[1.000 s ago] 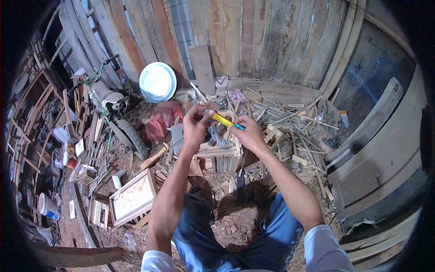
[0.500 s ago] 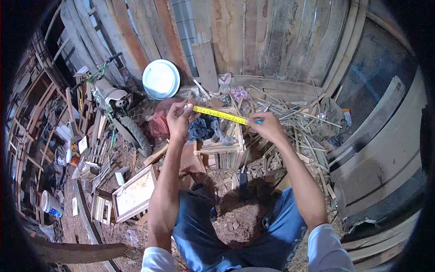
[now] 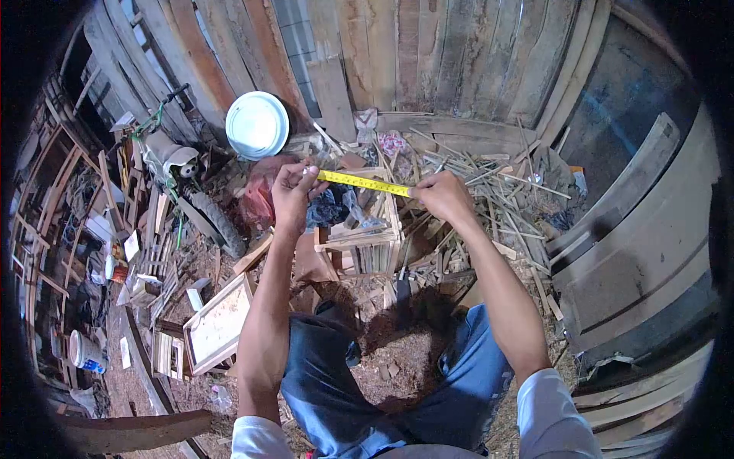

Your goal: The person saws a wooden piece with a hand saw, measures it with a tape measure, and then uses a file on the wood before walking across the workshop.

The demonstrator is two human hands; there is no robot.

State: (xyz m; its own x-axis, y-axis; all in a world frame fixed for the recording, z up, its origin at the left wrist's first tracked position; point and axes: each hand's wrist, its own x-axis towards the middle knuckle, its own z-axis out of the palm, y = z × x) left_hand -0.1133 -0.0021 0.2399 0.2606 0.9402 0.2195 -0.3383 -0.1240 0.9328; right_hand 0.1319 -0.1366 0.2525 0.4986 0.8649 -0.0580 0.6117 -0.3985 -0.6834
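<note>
A yellow tape measure [image 3: 364, 181] stretches between my two hands, its marked blade running nearly level and sloping slightly down to the right. My left hand [image 3: 295, 191] pinches the left end between thumb and fingers. At the other end my right hand [image 3: 443, 197] is wrapped around the tape, and the part inside that grip is hidden. Below the blade stands a small wooden crate [image 3: 359, 242] with dark and clear plastic bags [image 3: 327, 209] in it. A red plastic bag [image 3: 258, 197] lies just left of my left hand.
A white round lid [image 3: 257, 125] leans against the plank wall [image 3: 428, 61]. Loose wood strips [image 3: 505, 180] pile up on the right. A framed wooden tray [image 3: 219, 321] rests left of my legs. Further left are a small bike [image 3: 180, 164] and a white bucket [image 3: 86, 350].
The view has shifted a little, so the surroundings sit slightly left and higher. My right hand has moved left and up, and the tape lies more level.
</note>
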